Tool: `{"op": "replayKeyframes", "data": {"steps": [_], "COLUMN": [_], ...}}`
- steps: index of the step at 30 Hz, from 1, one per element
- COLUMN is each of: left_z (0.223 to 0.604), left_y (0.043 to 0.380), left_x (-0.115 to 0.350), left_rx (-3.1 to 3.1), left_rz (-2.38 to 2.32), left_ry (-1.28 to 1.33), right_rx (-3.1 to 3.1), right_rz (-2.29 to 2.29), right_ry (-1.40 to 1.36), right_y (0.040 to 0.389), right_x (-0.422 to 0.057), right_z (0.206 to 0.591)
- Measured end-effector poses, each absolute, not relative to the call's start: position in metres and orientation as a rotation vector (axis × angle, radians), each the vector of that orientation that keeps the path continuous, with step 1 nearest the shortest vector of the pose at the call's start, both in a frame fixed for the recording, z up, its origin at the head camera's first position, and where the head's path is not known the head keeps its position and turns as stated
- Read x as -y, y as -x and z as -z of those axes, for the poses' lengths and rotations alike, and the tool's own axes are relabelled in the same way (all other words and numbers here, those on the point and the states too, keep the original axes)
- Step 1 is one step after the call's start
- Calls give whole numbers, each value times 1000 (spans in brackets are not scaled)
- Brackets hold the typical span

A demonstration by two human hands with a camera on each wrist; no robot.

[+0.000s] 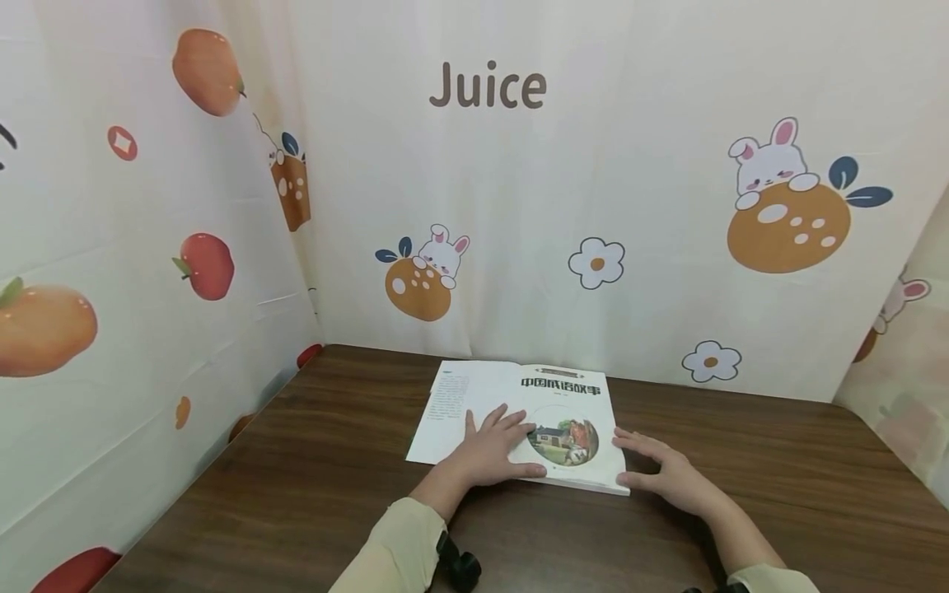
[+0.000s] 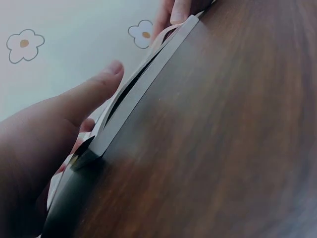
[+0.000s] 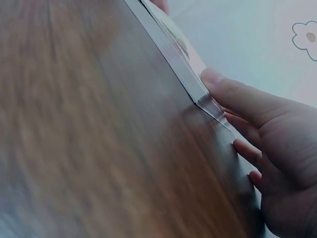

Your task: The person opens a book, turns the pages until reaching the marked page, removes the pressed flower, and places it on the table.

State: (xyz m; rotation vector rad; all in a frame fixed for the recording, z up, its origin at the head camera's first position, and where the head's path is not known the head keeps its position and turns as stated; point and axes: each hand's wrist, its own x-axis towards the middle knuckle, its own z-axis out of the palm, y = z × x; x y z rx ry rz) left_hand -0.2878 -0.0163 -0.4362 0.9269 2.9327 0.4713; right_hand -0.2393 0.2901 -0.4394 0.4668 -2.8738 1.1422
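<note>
An open book (image 1: 493, 383) lies on the brown table, its right page printed with a Chinese title and an oval picture of a house. My left hand (image 1: 493, 449) rests across the inner part of the pages with fingers spread. At the book's right edge is my right hand (image 1: 670, 478), its thumb and fingers apart and fairly straight. In the right wrist view, the thumb of that hand (image 3: 292, 144) touches the page edge near the corner. The left wrist view shows the left hand (image 2: 59, 124) over the book's spine side, with the pages slightly bowed above the block (image 2: 143, 84).
The dark wood table (image 1: 296, 494) extends to both sides of the book. A pale curtain (image 1: 519, 181) printed with rabbits, fruit and flowers stands behind it, and another curtain (image 1: 148, 346) borders the left side. A black strap device (image 1: 460, 564) sits on the left wrist.
</note>
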Motion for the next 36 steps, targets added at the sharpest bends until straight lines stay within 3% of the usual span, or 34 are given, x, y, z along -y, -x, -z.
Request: {"op": "replayKeyframes", "data": {"steps": [6, 18, 31, 36], "left_z": [436, 431, 433, 433], "left_y": [286, 273, 273, 273], "left_x": [11, -16, -16, -16], "left_rx": [-3023, -3111, -3089, -3087], "left_rz": [-388, -429, -481, -486], "left_ry": [-981, -1400, -1455, -1428], "right_rx": [2861, 2810, 2827, 2814], "right_rz": [-1092, -1111, -1059, -981], "right_ry": [-390, -339, -397, -294], "right_y": [241, 242, 243, 243], "right_x": [-287, -284, -285, -278], "right_z": [442, 441, 442, 444]}}
